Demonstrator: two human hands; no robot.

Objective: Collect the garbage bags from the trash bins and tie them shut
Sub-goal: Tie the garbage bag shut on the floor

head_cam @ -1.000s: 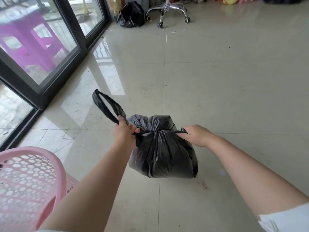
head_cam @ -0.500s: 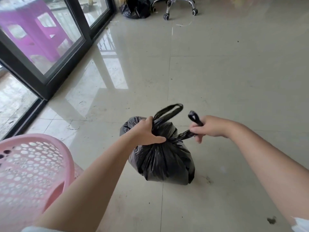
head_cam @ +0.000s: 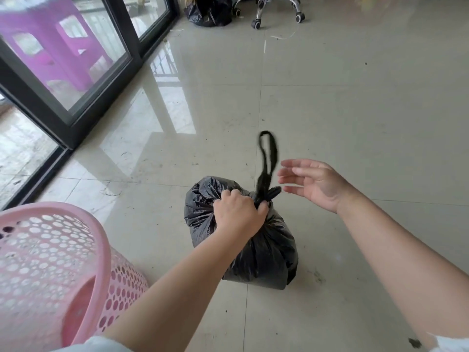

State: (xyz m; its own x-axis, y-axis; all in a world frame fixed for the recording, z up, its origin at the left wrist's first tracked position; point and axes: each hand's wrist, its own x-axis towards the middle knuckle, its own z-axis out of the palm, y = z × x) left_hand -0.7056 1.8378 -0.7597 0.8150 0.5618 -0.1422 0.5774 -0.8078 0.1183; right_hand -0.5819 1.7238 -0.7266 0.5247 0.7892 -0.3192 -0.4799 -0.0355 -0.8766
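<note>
A full black garbage bag (head_cam: pixel 266 252) stands on the tiled floor in front of me. My left hand (head_cam: pixel 237 214) is closed on the gathered neck at the bag's top. A black handle loop (head_cam: pixel 267 156) sticks up from the knot, blurred by motion. My right hand (head_cam: pixel 312 184) hovers just right of the loop, palm up and fingers spread, holding nothing. A pink perforated trash bin (head_cam: pixel 50 262) stands at the lower left, beside my left forearm.
A second black garbage bag (head_cam: pixel 209 10) lies at the far wall next to the wheeled base of an office chair (head_cam: pixel 276 11). Black-framed glass sliding doors (head_cam: pixel 73 118) run along the left, with a purple stool (head_cam: pixel 50 47) behind the glass.
My right hand has let go of the handle strap and opened. The loop has swung upright above the knot. My left hand keeps its grip on the bag's neck.
</note>
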